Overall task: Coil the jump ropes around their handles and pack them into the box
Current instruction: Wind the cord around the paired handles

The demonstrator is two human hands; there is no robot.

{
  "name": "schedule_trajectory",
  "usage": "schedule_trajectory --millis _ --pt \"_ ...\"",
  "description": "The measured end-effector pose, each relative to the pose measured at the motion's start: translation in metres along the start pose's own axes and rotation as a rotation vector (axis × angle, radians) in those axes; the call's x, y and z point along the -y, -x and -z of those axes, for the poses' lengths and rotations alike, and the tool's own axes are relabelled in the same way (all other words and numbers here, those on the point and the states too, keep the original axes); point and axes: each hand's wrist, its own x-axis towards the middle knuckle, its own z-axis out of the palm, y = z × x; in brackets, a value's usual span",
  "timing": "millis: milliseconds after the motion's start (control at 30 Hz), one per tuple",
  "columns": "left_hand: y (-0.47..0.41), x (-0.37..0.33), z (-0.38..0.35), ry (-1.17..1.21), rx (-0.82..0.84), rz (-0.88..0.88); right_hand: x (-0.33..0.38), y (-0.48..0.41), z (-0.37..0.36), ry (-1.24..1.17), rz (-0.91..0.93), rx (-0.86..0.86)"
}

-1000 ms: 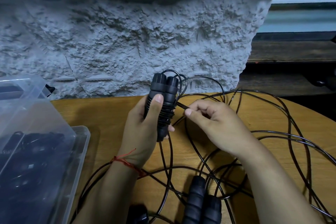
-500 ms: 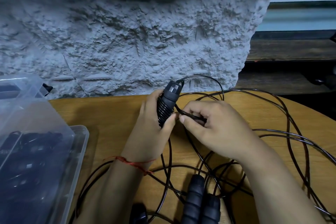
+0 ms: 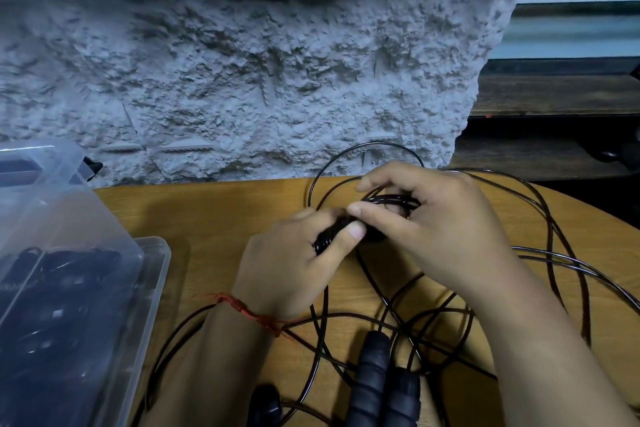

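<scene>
My left hand [image 3: 291, 267] grips a pair of black jump-rope handles [image 3: 329, 237] with thin black rope coiled around them; the handles lie nearly flat, mostly hidden by both hands. My right hand [image 3: 440, 232] pinches a few turns of the black rope [image 3: 391, 199] over the handles' far end. Loose black rope [image 3: 554, 253] sprawls in loops over the right of the wooden table [image 3: 207, 218]. Another pair of ribbed black handles [image 3: 377, 381] lies at the near edge. The clear plastic box [image 3: 152, 288] at the left holds dark coiled ropes.
A rough white stone wall [image 3: 259, 80] rises right behind the table. The box's clear lid [image 3: 41, 177] stands tilted up at the far left. A small black handle end [image 3: 265, 406] sits at the bottom edge. Dark wooden boards [image 3: 554, 94] lie beyond the table at right.
The handles have tipped from upright down toward the table. My right hand has swung over their far end, carrying the rope around them.
</scene>
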Motion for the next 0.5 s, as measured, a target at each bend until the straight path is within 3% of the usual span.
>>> schedule_trajectory --millis 267,500 --pt "0.006 0.004 0.001 0.043 -0.066 -0.346 -0.013 0.0 0.008 -0.541 -0.265 0.315" --pt "0.006 0.002 -0.002 0.281 -0.068 -0.365 -0.019 0.0 0.01 -0.698 -0.407 0.416"
